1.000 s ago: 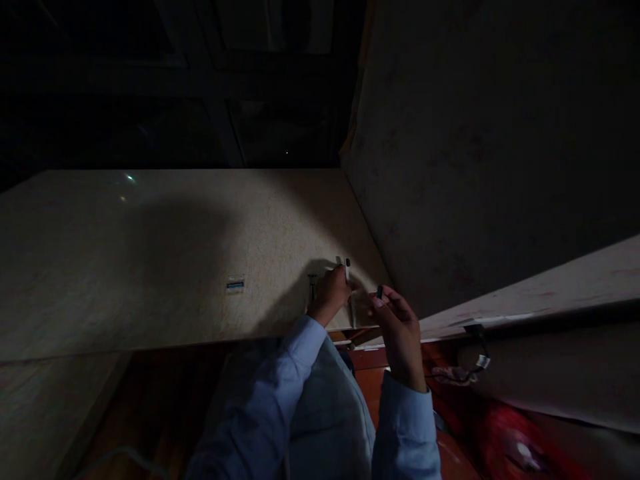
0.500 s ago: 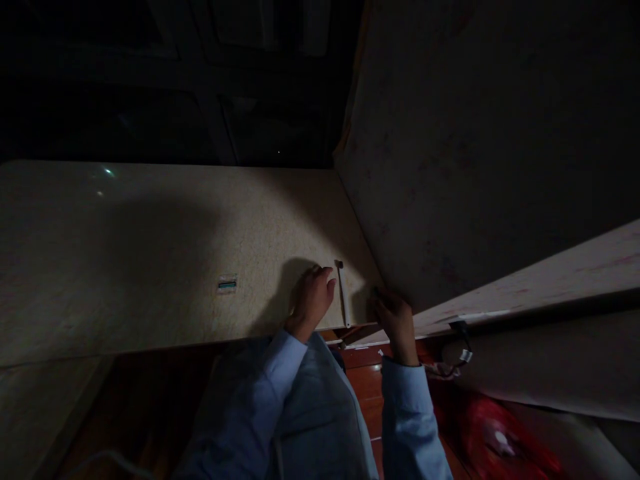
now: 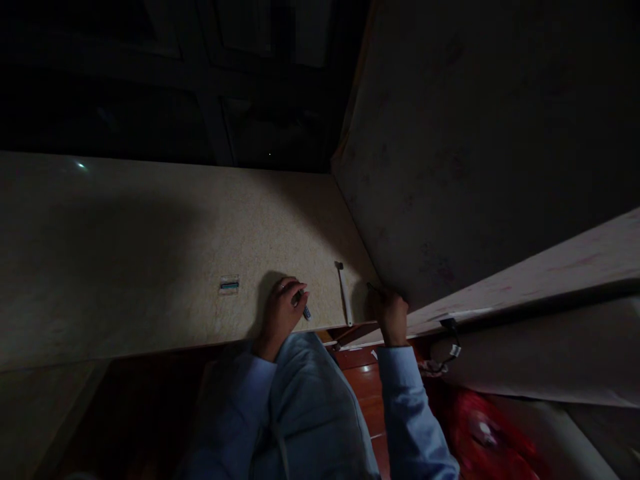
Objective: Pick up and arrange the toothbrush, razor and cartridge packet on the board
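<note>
My left hand (image 3: 283,311) is closed over the pale sill, its fingers bent around a short dark-and-grey rod (image 3: 307,313) whose lower end sticks out; its kind is unclear. Over by the wall, my right hand (image 3: 393,315) is closed with the fingers pinched together. A small dark tip (image 3: 371,287) shows at its fingers, too dim to name. Between the two hands lies a white toothbrush (image 3: 345,297) with dark bristles, its head pointing away from me. Left of my left hand sits a small flat rectangular piece (image 3: 229,285) with a teal strip.
The stone-look sill (image 3: 165,247) runs left beneath a dark window (image 3: 150,120). A patterned wall (image 3: 450,167) bounds its right end. Below right are a black plug with a cable (image 3: 454,349) and a red plastic bag (image 3: 493,440). My knees are under the front edge.
My left hand has moved left, away from the toothbrush, and the rod now shows at its fingers. My right hand stays by the wall, turned slightly. The view has shifted a little.
</note>
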Demonstrator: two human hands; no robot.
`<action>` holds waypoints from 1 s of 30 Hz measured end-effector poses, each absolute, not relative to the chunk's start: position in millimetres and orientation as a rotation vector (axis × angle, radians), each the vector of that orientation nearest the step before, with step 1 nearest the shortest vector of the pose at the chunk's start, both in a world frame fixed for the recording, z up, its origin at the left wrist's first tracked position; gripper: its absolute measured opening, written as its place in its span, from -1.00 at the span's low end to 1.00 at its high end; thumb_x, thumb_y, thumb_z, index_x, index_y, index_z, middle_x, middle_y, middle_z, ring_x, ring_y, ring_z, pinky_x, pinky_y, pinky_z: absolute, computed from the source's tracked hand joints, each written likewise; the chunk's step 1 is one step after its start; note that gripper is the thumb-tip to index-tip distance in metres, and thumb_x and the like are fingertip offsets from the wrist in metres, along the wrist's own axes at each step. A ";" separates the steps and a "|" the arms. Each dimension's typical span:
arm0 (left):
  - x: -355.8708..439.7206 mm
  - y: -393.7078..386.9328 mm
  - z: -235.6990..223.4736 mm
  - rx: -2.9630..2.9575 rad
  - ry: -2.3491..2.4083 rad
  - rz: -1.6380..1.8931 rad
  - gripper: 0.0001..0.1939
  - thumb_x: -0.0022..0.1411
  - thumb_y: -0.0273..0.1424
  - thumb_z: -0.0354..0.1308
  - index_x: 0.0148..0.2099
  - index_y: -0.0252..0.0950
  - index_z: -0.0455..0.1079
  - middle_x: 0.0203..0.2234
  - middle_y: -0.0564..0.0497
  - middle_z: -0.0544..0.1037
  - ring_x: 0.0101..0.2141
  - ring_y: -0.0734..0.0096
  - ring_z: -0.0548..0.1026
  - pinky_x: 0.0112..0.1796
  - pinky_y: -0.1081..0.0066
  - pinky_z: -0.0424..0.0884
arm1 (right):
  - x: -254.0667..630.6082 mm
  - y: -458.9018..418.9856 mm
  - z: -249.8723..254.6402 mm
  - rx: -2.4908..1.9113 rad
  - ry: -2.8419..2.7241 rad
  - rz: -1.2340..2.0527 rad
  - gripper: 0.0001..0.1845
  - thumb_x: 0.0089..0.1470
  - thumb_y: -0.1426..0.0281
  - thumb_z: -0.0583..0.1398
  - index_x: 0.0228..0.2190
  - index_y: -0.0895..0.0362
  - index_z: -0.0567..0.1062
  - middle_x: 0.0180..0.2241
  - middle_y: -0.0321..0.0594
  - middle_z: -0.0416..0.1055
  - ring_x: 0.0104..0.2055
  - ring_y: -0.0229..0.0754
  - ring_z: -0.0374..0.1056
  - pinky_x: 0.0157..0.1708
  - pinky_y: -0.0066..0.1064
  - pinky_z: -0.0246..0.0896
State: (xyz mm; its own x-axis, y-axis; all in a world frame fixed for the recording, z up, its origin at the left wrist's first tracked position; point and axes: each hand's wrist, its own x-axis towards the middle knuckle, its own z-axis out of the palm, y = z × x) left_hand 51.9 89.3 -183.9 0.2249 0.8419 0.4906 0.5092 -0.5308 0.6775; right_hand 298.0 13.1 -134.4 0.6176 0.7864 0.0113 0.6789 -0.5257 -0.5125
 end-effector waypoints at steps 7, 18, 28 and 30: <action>50.8 87.5 -187.8 2.111 1.219 1.281 -0.86 0.26 -0.49 0.23 -0.15 -0.22 0.57 -0.17 -0.07 0.59 -0.10 0.23 0.55 -0.05 0.24 0.53 | 295.8 14.1 -139.5 -2.361 -1.214 0.240 -0.66 0.15 0.41 0.15 -0.15 0.19 0.69 -0.21 0.09 0.65 -0.17 0.04 0.58 -0.29 -0.40 0.24; 50.2 87.1 -188.7 2.095 1.222 1.303 -0.81 0.28 -0.51 0.19 -0.10 -0.23 0.58 -0.14 -0.09 0.64 -0.07 0.18 0.55 -0.02 0.16 0.53 | 300.6 21.0 -151.7 -2.400 -1.086 0.089 -0.65 0.16 0.36 0.15 -0.19 0.26 0.68 -0.22 0.16 0.64 -0.17 0.10 0.58 -0.29 -0.36 0.28; 49.0 87.3 -187.5 2.055 1.219 1.284 -0.77 0.26 -0.53 0.19 -0.08 -0.22 0.58 -0.14 -0.09 0.66 -0.08 0.17 0.58 -0.03 0.15 0.54 | 305.4 18.2 -155.9 -2.321 -1.124 0.074 -0.65 0.16 0.36 0.12 -0.17 0.23 0.65 -0.19 0.13 0.63 -0.15 0.08 0.55 -0.24 -0.33 0.30; 49.0 87.1 -187.2 2.041 1.216 1.281 -0.78 0.26 -0.52 0.19 -0.09 -0.23 0.58 -0.14 -0.10 0.66 -0.09 0.17 0.59 -0.03 0.14 0.55 | 299.9 12.4 -158.1 -2.249 -1.163 0.094 -0.59 0.19 0.27 0.11 -0.08 0.22 0.60 -0.19 0.09 0.62 -0.16 0.06 0.54 -0.25 -0.32 0.31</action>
